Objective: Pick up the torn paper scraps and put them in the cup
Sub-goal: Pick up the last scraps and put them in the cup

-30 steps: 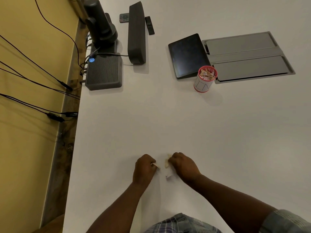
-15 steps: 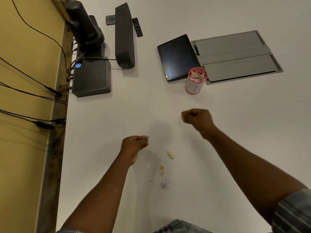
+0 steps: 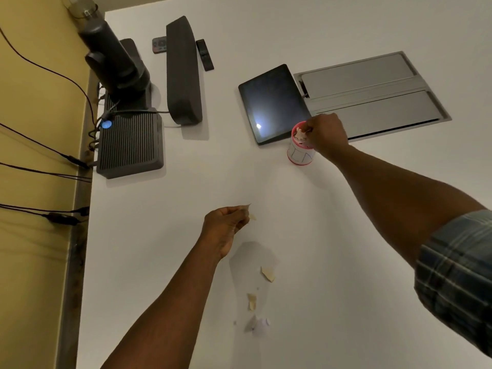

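A small white cup (image 3: 299, 155) with a red rim and base stands by the tablet, with paper scraps heaped inside. My right hand (image 3: 326, 135) is over its mouth, fingers pinched together at the scraps; whether it still holds one I cannot tell. My left hand (image 3: 226, 223) hovers mid-table, pinched on a tan paper scrap (image 3: 246, 207). Three scraps lie on the white table (image 3: 332, 262) nearer me: a tan one (image 3: 267, 274), a second tan one (image 3: 251, 301) and a crumpled white one (image 3: 259, 325).
A dark tablet (image 3: 271, 102) lies left of the cup, and a grey cable hatch (image 3: 372, 94) is set in the table behind it. At the far left stand a ribbed grey box (image 3: 130, 147), a camera (image 3: 117, 62), a long speaker bar (image 3: 183, 70) and two remotes. Cables hang along the yellow wall.
My right hand has travelled from the near table edge to the cup's mouth. My left hand has lifted with a scrap and moved forward. Three scraps stay where both hands were.
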### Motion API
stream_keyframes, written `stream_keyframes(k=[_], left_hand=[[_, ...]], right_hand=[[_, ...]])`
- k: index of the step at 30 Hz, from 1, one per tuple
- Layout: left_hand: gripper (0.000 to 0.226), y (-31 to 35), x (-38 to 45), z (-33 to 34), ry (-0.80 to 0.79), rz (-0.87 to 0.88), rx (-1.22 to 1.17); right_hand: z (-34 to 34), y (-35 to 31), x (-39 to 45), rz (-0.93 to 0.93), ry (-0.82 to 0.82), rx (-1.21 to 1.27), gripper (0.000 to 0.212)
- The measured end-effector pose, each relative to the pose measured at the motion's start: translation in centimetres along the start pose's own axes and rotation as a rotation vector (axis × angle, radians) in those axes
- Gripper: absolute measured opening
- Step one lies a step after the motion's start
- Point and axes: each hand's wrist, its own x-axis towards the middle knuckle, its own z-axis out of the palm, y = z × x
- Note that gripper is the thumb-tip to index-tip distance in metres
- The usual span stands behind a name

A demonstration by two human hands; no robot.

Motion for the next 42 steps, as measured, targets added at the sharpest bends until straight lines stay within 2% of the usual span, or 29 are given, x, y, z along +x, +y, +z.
stream_keyframes(k=[2, 5, 9, 17, 19, 22, 25, 27, 29, 31, 33, 35, 38, 42], left_hand=[[0.014, 0.4, 0.6, 0.6, 0.006, 0.004, -0.003], [0.014, 1.3, 1.5, 1.4, 0.014, 0.026, -0.008], [0.013, 2.7, 2.6, 2.8, 0.015, 0.072, -0.003], [0.013, 5.8, 4.4, 6.7, -0.015, 0.145, 0.079], [0.012, 6.6, 4.9, 7.8, -0.018, 0.159, 0.106], [0.012, 7.8, 5.6, 9.8, -0.001, 0.189, 0.159], [0.010, 8.9, 6.3, 12.4, 0.021, 0.237, 0.236], [0.006, 9.4, 7.0, 14.4, 0.063, 0.350, 0.411], [0.004, 9.5, 7.9, 16.4, 0.121, 0.545, 0.714], [0.007, 9.4, 8.8, 18.4, 0.109, 0.696, 0.954], [0.017, 9.0, 9.9, 20.1, 0.078, 0.791, 1.206], [0.025, 8.6, 10.8, 21.4, 0.040, 0.822, 1.404], [0.040, 8.2, 11.3, 22.9, -0.042, 0.735, 1.538], [0.036, 7.9, 11.5, 23.8, -0.181, 0.750, 1.656]], right_hand=[[0.6, -0.3, 0.6, -0.032, -0.087, -0.110, 0.019], [1.9, -0.8, 1.7, -0.054, -0.133, -0.162, 0.014], [3.2, -1.0, 3.4, 0.089, -0.185, -0.162, 0.003], [3.4, -0.9, 4.2, 0.118, -0.204, -0.223, 0.007], [2.3, -0.8, 3.8, 0.123, -0.241, -0.210, 0.013], [0.1, 0.0, 3.2, 0.024, -0.295, -0.197, 0.033], [-1.9, 0.9, 2.1, -0.065, -0.222, -0.187, 0.039], [-2.4, 1.4, 1.0, -0.060, -0.128, -0.120, 0.029], [-2.3, 1.9, -0.6, 0.016, 0.040, 0.040, 0.019], [-1.7, 2.1, -2.7, 0.107, 0.216, 0.232, 0.024], [-0.9, 2.3, -5.2, 0.179, 0.308, 0.370, 0.027], [0.0, 2.5, -7.6, 0.235, 0.336, 0.455, 0.027], [1.4, 3.3, -10.3, 0.294, 0.351, 0.510, 0.026], [2.6, 4.1, -12.1, 0.352, 0.342, 0.571, 0.025]])
